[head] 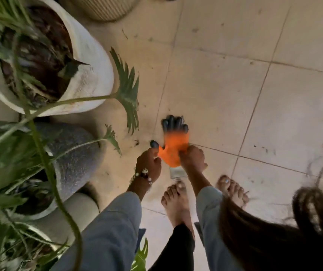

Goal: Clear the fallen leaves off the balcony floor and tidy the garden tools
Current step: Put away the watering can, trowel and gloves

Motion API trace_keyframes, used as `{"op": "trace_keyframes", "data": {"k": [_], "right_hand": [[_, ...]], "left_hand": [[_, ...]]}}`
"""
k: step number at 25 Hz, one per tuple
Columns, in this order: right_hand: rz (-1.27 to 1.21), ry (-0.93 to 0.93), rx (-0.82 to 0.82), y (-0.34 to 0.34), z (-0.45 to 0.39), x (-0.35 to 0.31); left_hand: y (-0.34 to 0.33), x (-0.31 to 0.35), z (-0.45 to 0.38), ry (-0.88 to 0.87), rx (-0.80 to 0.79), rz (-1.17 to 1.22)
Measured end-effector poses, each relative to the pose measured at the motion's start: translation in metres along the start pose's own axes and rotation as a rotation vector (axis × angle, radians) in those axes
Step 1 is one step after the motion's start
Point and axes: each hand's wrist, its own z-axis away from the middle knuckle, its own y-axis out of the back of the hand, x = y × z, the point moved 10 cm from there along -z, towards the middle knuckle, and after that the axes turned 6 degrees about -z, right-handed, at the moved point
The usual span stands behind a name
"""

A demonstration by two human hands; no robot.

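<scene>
I watch both hands hold an orange garden glove above the tiled balcony floor. The left hand pinches its edge by the dark-tipped thumb; the right hand grips the opposite side of the cuff, fingers curled into the fabric. Beyond the grip the glove's dark fingertips point away; left of it stand potted plants, and bare feet stand below it.

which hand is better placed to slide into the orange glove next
Left, probably. The right hand grips the orange glove mid-body, steadying it, while the left hand only pinches its edge near the thumb.
</scene>
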Motion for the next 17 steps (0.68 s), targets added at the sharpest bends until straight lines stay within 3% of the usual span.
{"op": "trace_keyframes", "data": {"k": [3,13,17], "right_hand": [[-0.063,0.191,-0.107,0.014,0.023,-0.034],[-0.22,0.671,0.051,0.248,0.259,-0.065],[-0.387,0.719,0.079,0.343,0.326,-0.024]], "left_hand": [[0.028,0.025,0.026,0.043,0.016,0.151],[0.078,0.227,0.202,0.181,-0.413,1.031],[0.087,0.298,0.272,0.169,-0.36,0.878]]}}
